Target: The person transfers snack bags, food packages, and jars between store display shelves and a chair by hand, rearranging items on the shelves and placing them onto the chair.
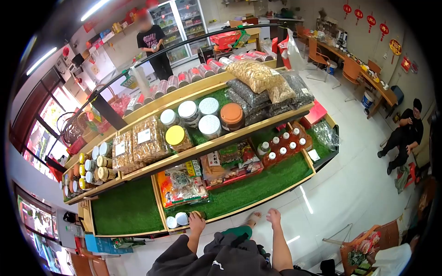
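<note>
My left hand (197,222) is at the front edge of the lower green shelf, its fingers closed on a small jar (200,214) that they partly hide. Two white-lidded jars (177,220) stand just left of it. Behind them lie a red and white food bag (182,185) and a red packet tray (231,164). My right hand (274,218) hangs in the air to the right, in front of the shelf, with fingers apart and nothing in it.
The upper shelf (202,148) holds lidded jars, nut bags (142,140) and dark bags. Several orange bottles (283,145) stand at the right of the lower shelf. A person (152,43) stands behind the display; another person (407,133) is at the far right. Chairs line a desk (359,69).
</note>
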A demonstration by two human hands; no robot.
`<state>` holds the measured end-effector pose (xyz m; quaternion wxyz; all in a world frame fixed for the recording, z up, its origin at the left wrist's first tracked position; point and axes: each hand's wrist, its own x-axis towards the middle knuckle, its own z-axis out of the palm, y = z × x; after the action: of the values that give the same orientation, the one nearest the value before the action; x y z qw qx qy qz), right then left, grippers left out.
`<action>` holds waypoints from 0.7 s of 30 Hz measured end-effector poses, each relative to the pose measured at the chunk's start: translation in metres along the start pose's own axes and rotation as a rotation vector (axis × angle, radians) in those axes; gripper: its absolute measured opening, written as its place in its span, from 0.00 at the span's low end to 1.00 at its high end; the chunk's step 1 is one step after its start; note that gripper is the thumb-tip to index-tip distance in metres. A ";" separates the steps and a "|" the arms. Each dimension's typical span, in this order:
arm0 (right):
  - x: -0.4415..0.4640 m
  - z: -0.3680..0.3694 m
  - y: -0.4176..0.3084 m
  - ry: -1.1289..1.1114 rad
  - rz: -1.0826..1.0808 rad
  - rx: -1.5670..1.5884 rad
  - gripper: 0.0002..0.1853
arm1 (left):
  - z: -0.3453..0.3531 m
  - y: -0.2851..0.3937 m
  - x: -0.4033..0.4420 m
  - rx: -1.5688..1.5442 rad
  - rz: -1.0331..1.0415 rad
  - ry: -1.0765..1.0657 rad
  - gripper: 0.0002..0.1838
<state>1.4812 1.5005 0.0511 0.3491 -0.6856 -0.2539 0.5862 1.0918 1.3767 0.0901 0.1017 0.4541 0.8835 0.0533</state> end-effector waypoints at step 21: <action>0.185 0.048 -0.245 -0.125 0.126 0.327 0.25 | 0.037 0.252 0.115 -0.650 -0.140 0.220 0.28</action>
<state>1.4831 1.8036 0.1221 0.4018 -0.5966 -0.1330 0.6818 1.2350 1.6171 0.0863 0.1485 0.3278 0.8550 0.3735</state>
